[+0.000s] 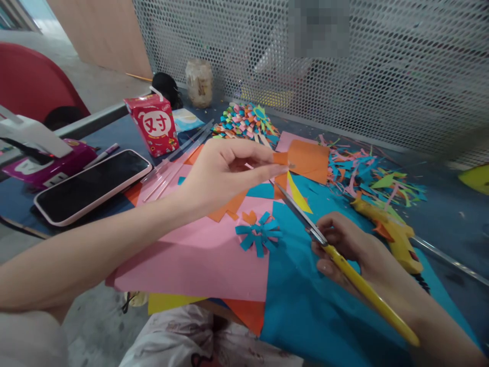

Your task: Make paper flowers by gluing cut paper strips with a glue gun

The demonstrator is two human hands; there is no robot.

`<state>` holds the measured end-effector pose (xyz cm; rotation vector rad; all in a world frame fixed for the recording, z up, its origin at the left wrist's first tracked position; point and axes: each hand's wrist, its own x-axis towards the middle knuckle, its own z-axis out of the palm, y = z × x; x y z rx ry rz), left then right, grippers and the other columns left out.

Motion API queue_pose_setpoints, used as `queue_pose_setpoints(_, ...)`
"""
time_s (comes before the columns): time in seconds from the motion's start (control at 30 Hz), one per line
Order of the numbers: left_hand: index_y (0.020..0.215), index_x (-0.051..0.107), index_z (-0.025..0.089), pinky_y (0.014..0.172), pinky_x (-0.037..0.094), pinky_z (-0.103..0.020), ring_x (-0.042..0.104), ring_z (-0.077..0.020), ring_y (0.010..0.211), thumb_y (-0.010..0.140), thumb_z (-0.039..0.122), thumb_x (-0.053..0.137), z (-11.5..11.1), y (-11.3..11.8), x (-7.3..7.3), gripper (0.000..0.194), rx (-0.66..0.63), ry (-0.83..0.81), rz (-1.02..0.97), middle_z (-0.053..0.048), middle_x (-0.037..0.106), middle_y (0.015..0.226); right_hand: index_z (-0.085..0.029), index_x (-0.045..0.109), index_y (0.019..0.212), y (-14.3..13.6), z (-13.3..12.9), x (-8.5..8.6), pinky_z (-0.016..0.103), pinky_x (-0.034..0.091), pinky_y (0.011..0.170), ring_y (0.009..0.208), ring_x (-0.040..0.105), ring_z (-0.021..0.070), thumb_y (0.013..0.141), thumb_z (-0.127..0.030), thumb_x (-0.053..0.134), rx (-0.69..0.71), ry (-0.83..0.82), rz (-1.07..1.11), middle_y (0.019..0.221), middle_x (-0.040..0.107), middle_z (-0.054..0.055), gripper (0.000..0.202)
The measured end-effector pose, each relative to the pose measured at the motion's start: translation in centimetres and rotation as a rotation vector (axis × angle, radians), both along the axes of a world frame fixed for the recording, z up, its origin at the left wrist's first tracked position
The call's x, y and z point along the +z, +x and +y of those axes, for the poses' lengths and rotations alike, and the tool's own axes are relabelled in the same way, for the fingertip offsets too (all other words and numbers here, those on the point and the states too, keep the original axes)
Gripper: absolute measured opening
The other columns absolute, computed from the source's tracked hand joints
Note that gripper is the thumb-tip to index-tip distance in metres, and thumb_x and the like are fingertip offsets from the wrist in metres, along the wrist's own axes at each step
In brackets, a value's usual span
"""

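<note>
My left hand (229, 171) pinches a curled piece of orange paper (309, 159) between thumb and fingers, above the sheets. My right hand (351, 250) is closed around yellow-handled scissors (359, 283), seen edge-on. Their metal blades point up and left toward the orange paper; whether they are apart is unclear. Just under the orange paper shows a pointed yellow paper piece (298, 193); I cannot tell if it is held. Below my hands, a blue paper flower (259, 233) with a small orange piece (249, 218) lies on the pink sheet (198, 260), beside the blue sheet (301, 300).
A yellow glue gun (393, 232) lies at the right. Paper scraps (367, 165) and a heap of folded paper (242, 121) lie behind. At the left are a phone (93, 186), a red drink carton (155, 125) and clear sticks (168, 176). A perforated metal panel (229, 35) borders the back.
</note>
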<state>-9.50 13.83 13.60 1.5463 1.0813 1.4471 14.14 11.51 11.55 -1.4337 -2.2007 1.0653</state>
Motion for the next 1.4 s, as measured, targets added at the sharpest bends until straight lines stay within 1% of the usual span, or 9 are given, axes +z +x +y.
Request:
queue_pose_setpoints(0.17, 0.064, 0.069, 0.017, 0.061, 0.054, -0.024, 0.065, -0.0145, 0.070, 0.069, 0.018, 0.072, -0.1, -0.1, -0.1, 0.006, 0.004, 0.018, 0.021, 0.001, 0.067, 0.068, -0.024, 0.041, 0.086, 0.1, 0.2, 0.0, 0.025, 0.039, 0.049, 0.056, 0.046, 0.0121, 0.075, -0.040, 0.062, 0.059, 0.002, -0.026, 0.068, 0.051, -0.003, 0.029)
queue_pose_setpoints(0.37, 0.065, 0.069, 0.017, 0.065, 0.053, -0.026, 0.066, -0.0165, 0.074, 0.069, 0.016, 0.073, 0.0, -0.1, 0.0, 0.006, -0.004, -0.010, 0.006, 0.000, 0.067, 0.068, -0.024, 0.041, 0.084, 0.1, 0.0, 0.0, 0.026, 0.037, 0.050, 0.055, 0.044, 0.0124, 0.075, -0.045, 0.062, 0.001, 0.014, -0.029, 0.067, 0.049, -0.003, 0.031)
queue_pose_setpoints(0.7, 0.067, 0.070, 0.018, 0.061, 0.054, -0.024, 0.064, -0.0139, 0.068, 0.070, 0.021, 0.072, 0.0, -0.2, -0.4, 0.005, 0.014, 0.042, 0.056, 0.000, 0.069, 0.070, -0.025, 0.041, 0.085, 0.6, 0.3, -0.5, 0.025, 0.034, 0.048, 0.055, 0.046, 0.0127, 0.074, -0.047, 0.063, 0.042, 0.001, -0.048, 0.066, 0.049, -0.004, 0.033)
queue_pose_setpoints(0.83, 0.068, 0.071, 0.018, 0.061, 0.054, -0.024, 0.065, -0.0144, 0.070, 0.070, 0.023, 0.072, 0.1, -0.3, -0.4, 0.006, 0.018, 0.058, 0.077, 0.000, 0.070, 0.072, -0.025, 0.041, 0.083, 0.3, 0.0, -0.2, 0.025, 0.033, 0.048, 0.055, 0.045, 0.0125, 0.075, -0.048, 0.063, 0.014, 0.007, -0.041, 0.065, 0.049, -0.004, 0.033)
queue_pose_setpoints(0.93, 0.069, 0.071, 0.018, 0.061, 0.054, -0.024, 0.065, -0.0145, 0.070, 0.071, 0.022, 0.071, 0.2, -0.3, -0.5, 0.005, 0.009, 0.058, 0.067, -0.001, 0.070, 0.073, -0.024, 0.041, 0.082, 0.2, -0.1, -0.1, 0.025, 0.032, 0.047, 0.054, 0.043, 0.0117, 0.076, -0.049, 0.062, -0.004, 0.029, -0.046, 0.064, 0.049, -0.004, 0.033)
queue_pose_setpoints(1.1, 0.068, 0.070, 0.017, 0.061, 0.052, -0.024, 0.064, -0.0137, 0.068, 0.070, 0.019, 0.071, 0.3, -0.2, -0.6, 0.003, -0.003, 0.094, 0.058, 0.000, 0.069, 0.072, -0.024, 0.041, 0.084, 0.7, 0.3, -0.7, 0.024, 0.035, 0.045, 0.052, 0.045, 0.0112, 0.078, -0.052, 0.059, 0.050, 0.065, -0.075, 0.064, 0.050, -0.004, 0.034)
queue_pose_setpoints(1.17, 0.066, 0.068, 0.017, 0.059, 0.051, -0.024, 0.062, -0.0125, 0.065, 0.071, 0.019, 0.070, 0.4, -0.3, -0.6, 0.006, 0.024, 0.116, 0.056, 0.000, 0.068, 0.069, -0.024, 0.041, 0.086, 0.9, 0.5, -0.9, 0.024, 0.038, 0.045, 0.052, 0.047, 0.0113, 0.078, -0.051, 0.059, 0.060, 0.091, -0.067, 0.065, 0.052, -0.003, 0.034)
queue_pose_setpoints(1.3, 0.062, 0.062, 0.017, 0.054, 0.047, -0.022, 0.056, -0.0088, 0.055, 0.075, 0.022, 0.068, 1.4, -0.9, -1.0, 0.015, 0.138, 0.137, -0.012, 0.002, 0.060, 0.060, -0.023, 0.042, 0.087, 0.9, 0.8, -0.9, 0.024, 0.041, 0.047, 0.054, 0.050, 0.0120, 0.078, -0.048, 0.059, 0.069, 0.099, -0.043, 0.068, 0.054, -0.002, 0.032)
queue_pose_setpoints(1.4, 0.062, 0.057, 0.018, 0.051, 0.045, -0.021, 0.053, -0.0074, 0.052, 0.078, 0.023, 0.066, 2.5, -1.5, -1.7, 0.019, 0.154, 0.121, -0.103, 0.003, 0.056, 0.060, -0.023, 0.042, 0.085, 0.7, 0.8, -0.8, 0.024, 0.039, 0.046, 0.053, 0.047, 0.0111, 0.078, -0.045, 0.060, 0.040, 0.099, -0.020, 0.065, 0.051, -0.003, 0.029)
